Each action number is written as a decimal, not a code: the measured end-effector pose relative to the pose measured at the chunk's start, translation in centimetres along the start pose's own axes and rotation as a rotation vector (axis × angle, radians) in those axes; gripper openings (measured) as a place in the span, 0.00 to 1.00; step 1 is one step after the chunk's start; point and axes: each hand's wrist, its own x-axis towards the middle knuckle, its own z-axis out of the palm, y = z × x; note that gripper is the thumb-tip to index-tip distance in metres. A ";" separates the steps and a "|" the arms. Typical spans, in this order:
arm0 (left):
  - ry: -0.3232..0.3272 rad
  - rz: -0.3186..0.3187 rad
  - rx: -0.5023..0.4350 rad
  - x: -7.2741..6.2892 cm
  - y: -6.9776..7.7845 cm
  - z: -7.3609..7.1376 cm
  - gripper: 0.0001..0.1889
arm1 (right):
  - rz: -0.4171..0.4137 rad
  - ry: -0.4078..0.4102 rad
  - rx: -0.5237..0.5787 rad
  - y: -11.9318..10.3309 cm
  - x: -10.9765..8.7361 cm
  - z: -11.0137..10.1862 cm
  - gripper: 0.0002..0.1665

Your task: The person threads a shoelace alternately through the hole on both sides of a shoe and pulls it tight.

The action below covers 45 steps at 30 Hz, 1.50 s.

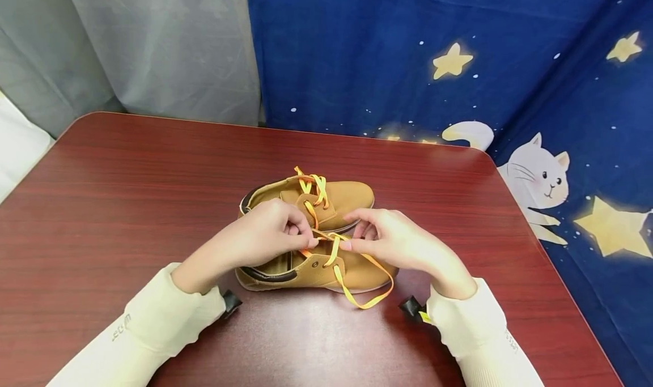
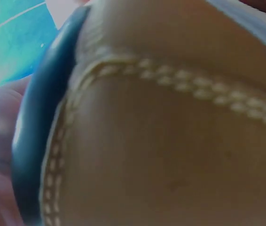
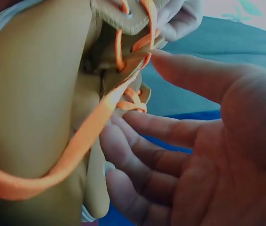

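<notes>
A tan shoe (image 1: 311,276) with a loosely threaded yellow-orange shoelace (image 1: 386,292) lies on its sole, toe to the right. Over its opening, my left hand (image 1: 272,231) pinches the lace between thumb and forefinger. My right hand (image 1: 398,237) is above the toe side, its thumb touching the lace by the eyelets and its forefinger held apart. In the right wrist view a long stretch of shoelace (image 3: 83,146) loops past the shoe's toe (image 3: 34,94). Only the stitched heel (image 2: 161,141) and dark collar (image 2: 43,122) fill the left wrist view.
Right behind the near shoe stands its pair, a second tan shoe (image 1: 352,194) with yellow lace (image 1: 318,188) crossed over its tongue. Both are on a reddish-brown table (image 1: 153,194). Grey (image 1: 168,52) and blue star-patterned curtains (image 1: 357,52) hang behind the table's far edge.
</notes>
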 end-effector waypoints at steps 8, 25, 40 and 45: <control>-0.052 -0.021 -0.137 -0.1 -0.6 -0.8 0.06 | -0.098 -0.005 0.080 0.6 0.5 -0.1 0.20; -0.008 -0.088 -0.304 -0.5 -1.2 -2.5 0.09 | -0.088 0.017 0.491 1.7 1.7 0.4 0.19; 0.032 -0.174 -0.403 -4.0 -1.7 -4.8 0.14 | -0.101 -0.078 0.290 2.5 2.1 0.8 0.12; 0.066 -0.161 -0.375 -5.9 -2.2 -5.4 0.12 | -0.081 -0.044 0.269 2.5 2.0 0.9 0.09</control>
